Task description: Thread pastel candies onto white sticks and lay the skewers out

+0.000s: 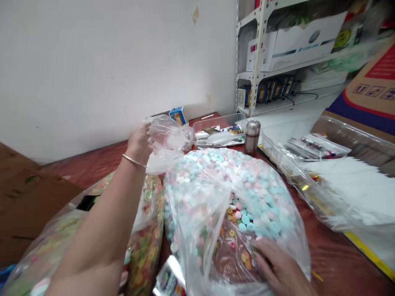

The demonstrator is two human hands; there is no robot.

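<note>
candy bag (234, 181): on tabletop (333, 255), mid-view | left hand (138, 142): fingers clenched on plastic (169, 137) | right hand (279, 267): fingers at bag's opening, grip unclear | likely heavy, soft, slippery; hold gathered folds

Soft, fairly even light falls on the grey wall (117, 61). Glare whitens the clear candy bag (212, 205). Motion blurs the left hand (138, 144) and right hand (279, 263); the upper-right corner smears.
</note>
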